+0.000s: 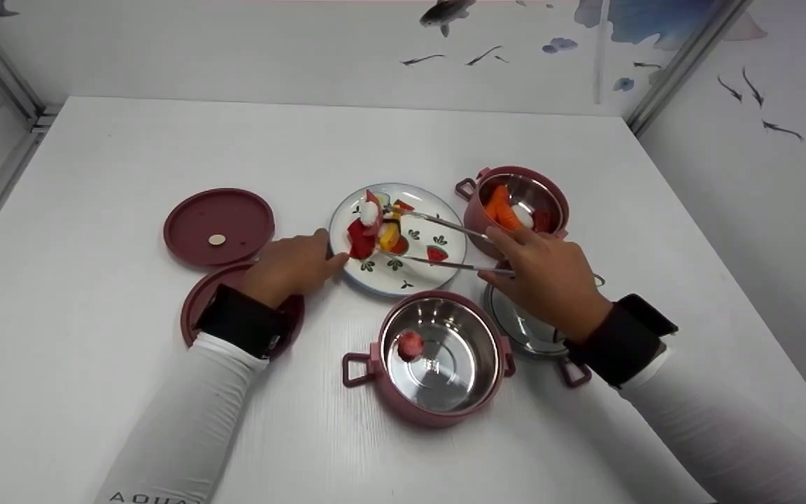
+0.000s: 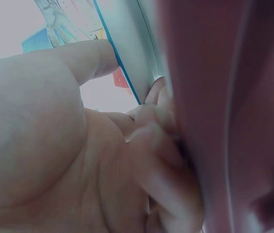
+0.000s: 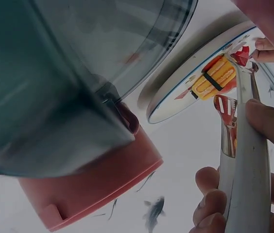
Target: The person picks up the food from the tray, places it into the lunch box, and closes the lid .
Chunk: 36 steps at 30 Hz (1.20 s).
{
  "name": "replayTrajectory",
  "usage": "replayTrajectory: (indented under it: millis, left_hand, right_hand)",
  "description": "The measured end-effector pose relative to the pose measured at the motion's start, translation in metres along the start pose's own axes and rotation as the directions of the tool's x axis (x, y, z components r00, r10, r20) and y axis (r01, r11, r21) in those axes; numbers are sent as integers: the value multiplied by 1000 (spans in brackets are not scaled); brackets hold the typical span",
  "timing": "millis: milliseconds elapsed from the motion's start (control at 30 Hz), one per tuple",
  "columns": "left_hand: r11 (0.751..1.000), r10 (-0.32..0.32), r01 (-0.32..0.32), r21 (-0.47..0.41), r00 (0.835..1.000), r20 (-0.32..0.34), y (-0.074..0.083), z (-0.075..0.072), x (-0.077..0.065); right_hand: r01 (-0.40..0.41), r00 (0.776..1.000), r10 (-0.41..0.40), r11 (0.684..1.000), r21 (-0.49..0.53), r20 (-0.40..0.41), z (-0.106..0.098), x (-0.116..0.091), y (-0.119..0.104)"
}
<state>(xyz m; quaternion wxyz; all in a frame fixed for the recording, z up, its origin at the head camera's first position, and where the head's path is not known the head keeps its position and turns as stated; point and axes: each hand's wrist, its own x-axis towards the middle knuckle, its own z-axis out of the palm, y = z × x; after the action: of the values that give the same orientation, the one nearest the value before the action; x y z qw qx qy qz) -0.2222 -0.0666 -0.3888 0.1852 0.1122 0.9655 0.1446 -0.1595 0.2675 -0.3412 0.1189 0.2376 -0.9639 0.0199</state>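
1. The left hand (image 1: 291,262) reaches forward from the near side of the white table (image 1: 123,420), pinching the left rim of the plate between thumb and fingers.
2. The right hand (image 1: 550,283) reaches in from the right, palm inward, grasping one pair of metal tongs (image 3: 251,165). The tongs point left over the plate, their two arms spread either side of some food; whether they grip it, I cannot tell.
3. One plate (image 1: 424,276), white with a blue rim and leaf prints, sits inward from the table's back edge, roughly midway between the left and right edges. Food crowds its left half, including one yellow piece with a dark band (image 3: 224,72) and one white piece (image 1: 369,213); overlap prevents a full count.
4. Two pink pots: the back pot (image 1: 476,217), towards the table's back right corner, contains orange, white and red pieces; the front pot (image 1: 420,416), nearer the viewer than the plate, contains one red piece (image 1: 410,345).
5. Two dark red discs (image 1: 193,224) lie towards the table's left edge, one partly under the left forearm.
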Motion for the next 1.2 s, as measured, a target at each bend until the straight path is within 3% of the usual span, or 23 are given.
replayTrajectory:
  millis: [233,400,833,1200]
  left_hand:
    - [1000,-9,8,6,1000,13,0,-2,0]
    - [1000,-8,8,16,1000,20,0,-2,0]
    - [1000,4,-4,10,1000,7,1,0,2]
    - [999,-21,21,34,1000,12,0,2,2]
  right_hand:
    - [-59,998,59,998,-5,1,2,-6,4]
    - [-101,993,99,995,16,70,3,-2,5]
    - [-111,988,104,992,54,112,10,4,3]
    - [-105,992,97,990,94,78,14,-1,10]
